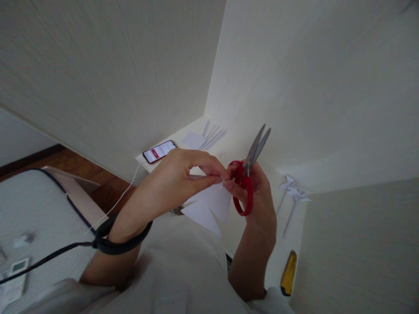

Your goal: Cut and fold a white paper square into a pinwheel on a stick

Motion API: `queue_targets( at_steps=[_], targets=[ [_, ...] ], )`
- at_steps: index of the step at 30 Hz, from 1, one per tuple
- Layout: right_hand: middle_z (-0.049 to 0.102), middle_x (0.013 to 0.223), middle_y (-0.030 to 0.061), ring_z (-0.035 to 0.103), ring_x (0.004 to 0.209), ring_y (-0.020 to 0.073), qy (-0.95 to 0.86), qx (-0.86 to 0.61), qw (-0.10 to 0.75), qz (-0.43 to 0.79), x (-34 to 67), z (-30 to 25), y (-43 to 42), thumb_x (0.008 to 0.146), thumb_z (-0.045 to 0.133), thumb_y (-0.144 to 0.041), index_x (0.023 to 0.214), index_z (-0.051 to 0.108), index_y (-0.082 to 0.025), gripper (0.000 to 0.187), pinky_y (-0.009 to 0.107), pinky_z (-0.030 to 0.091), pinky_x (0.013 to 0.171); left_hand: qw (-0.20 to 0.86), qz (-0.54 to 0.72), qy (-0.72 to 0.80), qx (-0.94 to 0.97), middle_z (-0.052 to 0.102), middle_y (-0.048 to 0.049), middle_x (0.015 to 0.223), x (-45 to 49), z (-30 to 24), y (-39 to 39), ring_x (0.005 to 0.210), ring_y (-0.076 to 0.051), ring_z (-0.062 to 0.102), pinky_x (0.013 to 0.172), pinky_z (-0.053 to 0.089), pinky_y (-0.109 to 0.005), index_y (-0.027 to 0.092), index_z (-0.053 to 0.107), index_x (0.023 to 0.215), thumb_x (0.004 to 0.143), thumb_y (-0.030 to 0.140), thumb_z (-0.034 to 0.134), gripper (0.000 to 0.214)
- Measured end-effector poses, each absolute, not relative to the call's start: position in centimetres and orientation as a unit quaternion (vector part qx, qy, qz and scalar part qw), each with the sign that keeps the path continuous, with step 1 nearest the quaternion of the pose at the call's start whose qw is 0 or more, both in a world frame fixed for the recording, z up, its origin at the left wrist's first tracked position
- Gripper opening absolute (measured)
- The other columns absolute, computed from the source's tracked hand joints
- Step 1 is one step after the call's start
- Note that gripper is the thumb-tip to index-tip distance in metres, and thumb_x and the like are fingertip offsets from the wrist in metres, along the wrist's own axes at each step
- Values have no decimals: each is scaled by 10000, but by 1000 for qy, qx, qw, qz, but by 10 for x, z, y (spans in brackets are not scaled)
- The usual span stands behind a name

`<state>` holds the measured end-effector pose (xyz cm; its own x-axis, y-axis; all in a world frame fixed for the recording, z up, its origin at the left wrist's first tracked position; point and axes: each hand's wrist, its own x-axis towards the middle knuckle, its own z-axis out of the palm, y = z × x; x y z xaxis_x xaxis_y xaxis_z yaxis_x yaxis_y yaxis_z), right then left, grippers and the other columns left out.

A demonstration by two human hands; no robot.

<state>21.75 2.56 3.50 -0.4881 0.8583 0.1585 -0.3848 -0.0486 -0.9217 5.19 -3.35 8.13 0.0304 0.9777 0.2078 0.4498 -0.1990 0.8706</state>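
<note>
The wearer's body, as I view it remotely: a pale, loose shirt (188, 261) with a faint rectangular outline low on its front, too dim for me to identify; pale sleeves (63, 297) leaving the forearms (140, 205) bare; a thick black band (114, 249) around the left wrist (122, 229), trailing a slim black cord (69, 247).

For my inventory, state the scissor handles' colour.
The handles are red; head view shows it.
</note>
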Motion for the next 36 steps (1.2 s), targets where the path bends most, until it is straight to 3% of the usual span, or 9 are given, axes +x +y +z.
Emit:
queue_targets(
  at_steps=[18, 23, 36],
  targets=[
    [681, 700, -86, 624, 632, 65, -527, -234, 477, 663, 215, 36, 25, 627, 760, -21, 809, 582, -225, 326, 168, 516, 602, 347, 424, 555, 626, 749, 49, 816, 52, 82, -35, 780, -98, 673, 686, 513, -161, 235, 725, 824, 829, 231, 692, 34],
    [683, 716, -72, 637, 654, 79, -534, -233, 484, 653, 215, 35, 24, 650, 754, -36, 819, 570, -228, 315, 189, 515, 619, 341, 429, 544, 635, 716, 73, 748, 52, 83, -33, 729, -59, 645, 719, 489, -133, 211, 687, 743, 807, 136, 690, 100],
    [691, 752, -72, 639, 673, 91, -548, -231, 494, 634, 213, 36, 21, 678, 757, -50, 847, 557, -254, 332, 208, 515, 624, 345, 445, 533, 631, 696, 46, 797, 51, 79, -34, 769, -80, 644, 738, 503, -167, 196, 655, 788, 814, 167, 687, 50]
  ],
)
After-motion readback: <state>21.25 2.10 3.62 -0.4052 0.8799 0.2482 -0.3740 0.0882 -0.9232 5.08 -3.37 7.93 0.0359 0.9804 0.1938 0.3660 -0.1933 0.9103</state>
